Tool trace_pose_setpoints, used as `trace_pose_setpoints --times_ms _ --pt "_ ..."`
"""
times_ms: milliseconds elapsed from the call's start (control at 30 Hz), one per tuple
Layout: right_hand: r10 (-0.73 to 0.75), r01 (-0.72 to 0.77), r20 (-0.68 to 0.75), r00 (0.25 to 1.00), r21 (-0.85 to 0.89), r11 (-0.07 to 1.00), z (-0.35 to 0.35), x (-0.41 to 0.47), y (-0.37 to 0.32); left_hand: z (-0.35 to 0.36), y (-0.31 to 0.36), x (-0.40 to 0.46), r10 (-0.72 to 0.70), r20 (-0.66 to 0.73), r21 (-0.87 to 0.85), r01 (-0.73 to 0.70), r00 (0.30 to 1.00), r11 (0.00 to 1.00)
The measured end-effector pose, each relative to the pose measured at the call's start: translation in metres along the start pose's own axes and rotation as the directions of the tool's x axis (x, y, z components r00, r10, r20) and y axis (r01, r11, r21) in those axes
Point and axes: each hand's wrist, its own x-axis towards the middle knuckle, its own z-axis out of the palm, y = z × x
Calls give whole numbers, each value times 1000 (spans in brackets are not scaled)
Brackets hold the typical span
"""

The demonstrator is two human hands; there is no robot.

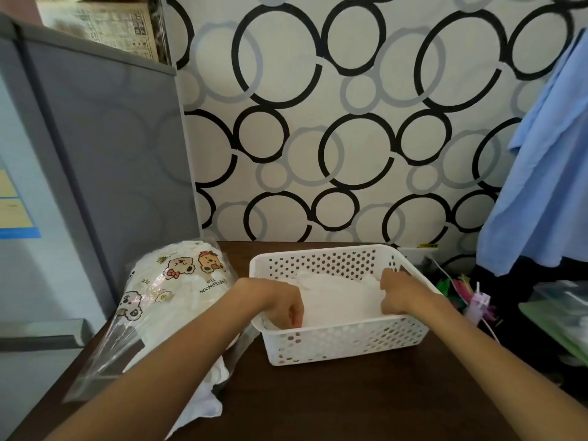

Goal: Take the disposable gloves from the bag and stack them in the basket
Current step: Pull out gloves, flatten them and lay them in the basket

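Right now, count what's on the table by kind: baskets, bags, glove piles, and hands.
Baskets: 1, white basket
Bags: 1, printed bag
Glove piles: 2, gloves in basket, loose gloves
Hands: 2, left hand, right hand
Total: 6

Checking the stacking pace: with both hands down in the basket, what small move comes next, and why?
Probably let go and reach the left hand back to the bag: both hands, the right hand too, hold gloves already inside the basket, and the bag looks full.
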Motion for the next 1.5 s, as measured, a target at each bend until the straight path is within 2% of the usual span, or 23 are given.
trace_pose_setpoints --times_ms 67,100,167,200,233,267,333,400,500,567,600,700,767,833,900,967,1067,1133,1167,1233,1300,1367,1500 --pt "-33 32 -73 997 -15 999 -2 -4 1 -7 0 -9 13 -16 -65 -14 1000 998" --pt "-63 60 -167 984 -20 998 -4 -5 1 -12 0 -13 26 -81 -95 -33 996 995" --pt "-154 173 -305 940 37 984 -8 -1 -3 -19 3 -16 27 -305 -85 -56 952 995" --pt "-205 239 -274 940 97 966 -10 4 -7 -21 5 -14 24 -393 -43 -44 919 998" --pt "-255 279 -164 953 150 948 -11 7 -12 -21 9 -11 17 -416 7 -16 909 1000" --pt "-288 288 -13 957 134 948 -10 10 -19 -17 13 -5 -8 -371 56 31 928 998" --pt "-274 288 221 936 -37 957 -3 16 -31 -6 19 8 -84 -231 171 125 969 977" --pt "-209 252 320 924 -97 963 6 23 -36 2 19 18 -116 -191 209 156 975 965" --pt "-187 222 354 916 -58 973 7 25 -31 5 14 10 -75 -277 132 115 958 985" --pt "-201 225 295 934 -47 973 -3 18 -30 2 7 -16 -62 -416 11 73 907 997" --pt "-224 237 231 947 -32 971 -10 10 -30 3 2 -34 -78 -519 -62 54 851 997" --pt "-281 283 -36 959 181 942 -27 -32 -46 23 -27 -97 -237 -760 -294 5 605 956" --pt "-321 395 -253 913 342 853 -31 -69 -69 48 -50 -134 -376 -764 -443 -2 525 897" --pt "-393 527 -371 841 405 747 -28 -107 -103 75 -66 -162 -456 -718 -494 78 526 866" --pt "-491 584 -318 811 392 711 -22 -136 -133 95 -73 -174 -484 -694 -504 121 533 855" --pt "-569 604 -203 797 289 743 -8 -155 -164 111 -75 -176 -486 -719 -531 59 496 845" --pt "-561 563 -48 826 70 823 28 -163 -207 127 -81 -169 -459 -801 -514 -48 384 856" --pt "-509 508 42 860 22 861 49 -162 -230 133 -84 -163 -477 -809 -547 -142 343 825" --pt "-479 478 45 877 35 878 56 -160 -237 136 -87 -160 -490 -806 -566 -188 333 803" --pt "-465 467 -56 883 31 884 64 -153 -240 141 -91 -156 -509 -799 -591 -259 320 764" --pt "-531 543 -207 822 2 840 64 -146 -231 147 -95 -155 -506 -806 -587 -298 308 753" --pt "-576 608 -285 766 31 794 58 -138 -220 150 -99 -154 -485 -827 -557 -288 285 779" --pt "-590 637 -285 755 108 763 34 -128 -197 150 -94 -157 -437 -860 -489 -181 265 853"
